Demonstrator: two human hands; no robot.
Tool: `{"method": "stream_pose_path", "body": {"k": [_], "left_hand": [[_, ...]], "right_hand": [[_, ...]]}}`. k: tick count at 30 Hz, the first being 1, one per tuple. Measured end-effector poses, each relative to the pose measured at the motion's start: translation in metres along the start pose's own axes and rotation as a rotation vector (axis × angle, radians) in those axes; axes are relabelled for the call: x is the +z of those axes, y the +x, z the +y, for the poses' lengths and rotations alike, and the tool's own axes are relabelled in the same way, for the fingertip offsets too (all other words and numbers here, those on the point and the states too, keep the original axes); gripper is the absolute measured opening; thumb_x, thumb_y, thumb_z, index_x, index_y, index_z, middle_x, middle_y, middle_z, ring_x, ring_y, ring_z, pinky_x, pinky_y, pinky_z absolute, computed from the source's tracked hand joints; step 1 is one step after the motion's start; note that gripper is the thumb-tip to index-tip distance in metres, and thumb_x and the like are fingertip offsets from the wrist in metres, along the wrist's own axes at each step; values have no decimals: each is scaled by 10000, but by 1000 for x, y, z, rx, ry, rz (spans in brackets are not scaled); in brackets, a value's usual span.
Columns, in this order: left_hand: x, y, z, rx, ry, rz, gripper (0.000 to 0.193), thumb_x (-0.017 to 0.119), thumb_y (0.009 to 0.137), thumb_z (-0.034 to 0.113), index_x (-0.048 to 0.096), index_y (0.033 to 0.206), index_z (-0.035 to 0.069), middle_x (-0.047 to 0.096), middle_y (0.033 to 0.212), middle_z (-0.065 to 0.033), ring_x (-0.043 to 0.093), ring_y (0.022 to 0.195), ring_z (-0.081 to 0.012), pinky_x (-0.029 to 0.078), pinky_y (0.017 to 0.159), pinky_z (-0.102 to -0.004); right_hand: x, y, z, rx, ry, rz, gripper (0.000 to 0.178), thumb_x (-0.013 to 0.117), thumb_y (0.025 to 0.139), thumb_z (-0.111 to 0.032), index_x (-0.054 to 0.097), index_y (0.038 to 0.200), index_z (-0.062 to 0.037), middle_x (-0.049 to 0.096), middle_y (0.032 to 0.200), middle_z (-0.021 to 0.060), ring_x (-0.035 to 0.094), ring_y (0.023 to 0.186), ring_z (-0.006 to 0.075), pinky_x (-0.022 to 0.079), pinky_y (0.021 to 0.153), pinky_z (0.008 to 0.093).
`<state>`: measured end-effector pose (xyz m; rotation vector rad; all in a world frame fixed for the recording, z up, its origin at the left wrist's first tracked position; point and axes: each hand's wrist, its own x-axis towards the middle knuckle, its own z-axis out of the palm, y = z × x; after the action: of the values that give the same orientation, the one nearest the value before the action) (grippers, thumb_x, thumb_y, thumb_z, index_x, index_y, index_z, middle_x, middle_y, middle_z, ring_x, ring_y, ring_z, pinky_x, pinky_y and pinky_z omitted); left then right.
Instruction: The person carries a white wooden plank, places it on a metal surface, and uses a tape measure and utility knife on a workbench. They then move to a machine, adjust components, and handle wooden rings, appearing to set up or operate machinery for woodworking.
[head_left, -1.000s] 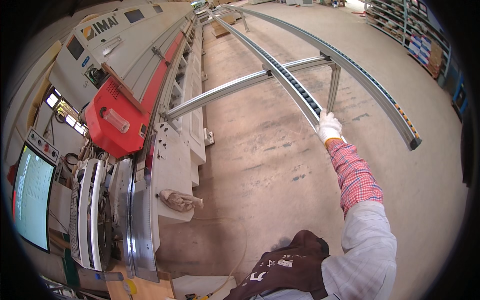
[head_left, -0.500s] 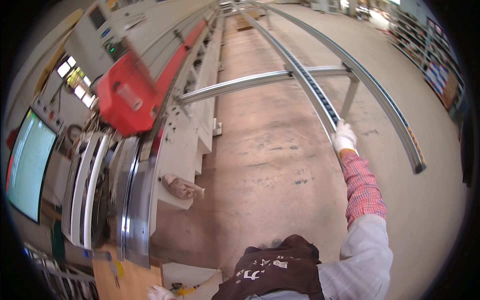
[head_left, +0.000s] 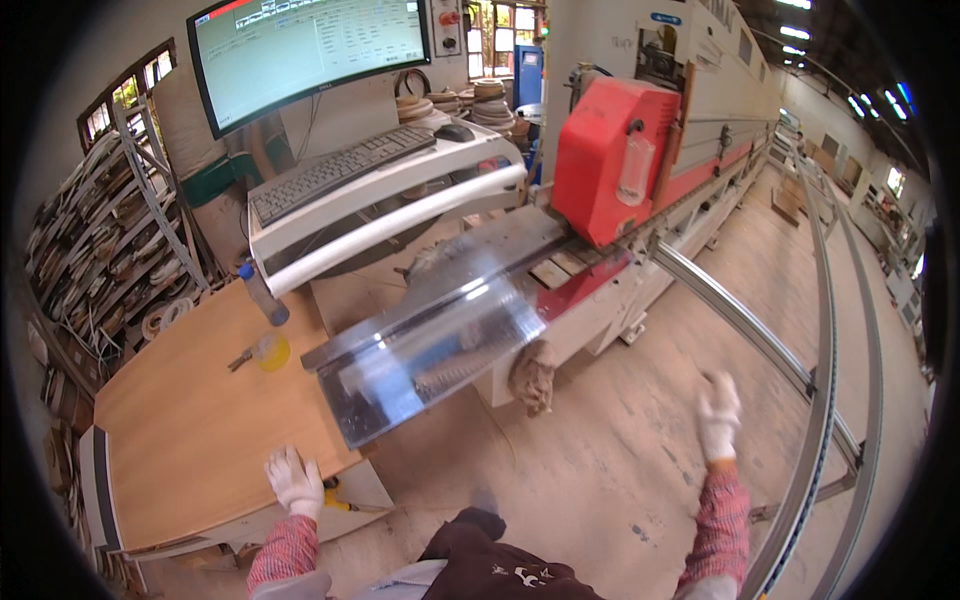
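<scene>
My left hand [head_left: 295, 483], in a white glove, rests with spread fingers near the front right corner of a wood-coloured tabletop [head_left: 190, 425]. A yellow-handled tool [head_left: 340, 500] lies just beside it, partly covered. My right hand [head_left: 718, 412], also gloved, hangs in the air over the floor, left of a metal rail [head_left: 825, 400]. It is slightly blurred, its fingers look loosely apart, and nothing shows in it. On the tabletop lie a yellow round item [head_left: 271, 351] with a small dark tool at its edge and a bottle with a blue cap [head_left: 268, 298].
A long machine with a red cover [head_left: 605, 160] and a shiny metal bed [head_left: 430, 360] stands ahead. A cloth bundle [head_left: 533, 378] hangs from its side. A keyboard [head_left: 340, 172] sits below a monitor [head_left: 310, 55]. A crossbar [head_left: 735, 312] joins machine and rails.
The view has swung left toward the tabletop and monitor. My right hand has let go of the rail. My left hand, barely visible before, now lies in full view on the tabletop.
</scene>
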<state>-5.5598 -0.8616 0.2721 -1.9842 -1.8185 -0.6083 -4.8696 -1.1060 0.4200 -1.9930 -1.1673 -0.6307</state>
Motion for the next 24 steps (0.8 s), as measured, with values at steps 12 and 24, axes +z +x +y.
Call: {"method": "stream_pose_path", "body": {"k": [12,24], "left_hand": [[-26,8,19,-41,-115,-79,567,682,824,325,587,1261,-24,586,1288,-230,492,1296,-432,270,1187,-626],[-23,51,78,-657,-81,-4,334,685,872,228,625,1125,18,573,1184,-215,494,1216,-420,324,1161,-549]], "right_hand": [[249,344,-298,-364,517,-87,308,640,938,-203,652,1236,-126,660,1163,157,643,1090,376,524,948,460],[323,449,-362,-351,177,-421,673,694,885,-397,488,1478,-154,504,1471,200,517,1341,403,444,1118,484]]}}
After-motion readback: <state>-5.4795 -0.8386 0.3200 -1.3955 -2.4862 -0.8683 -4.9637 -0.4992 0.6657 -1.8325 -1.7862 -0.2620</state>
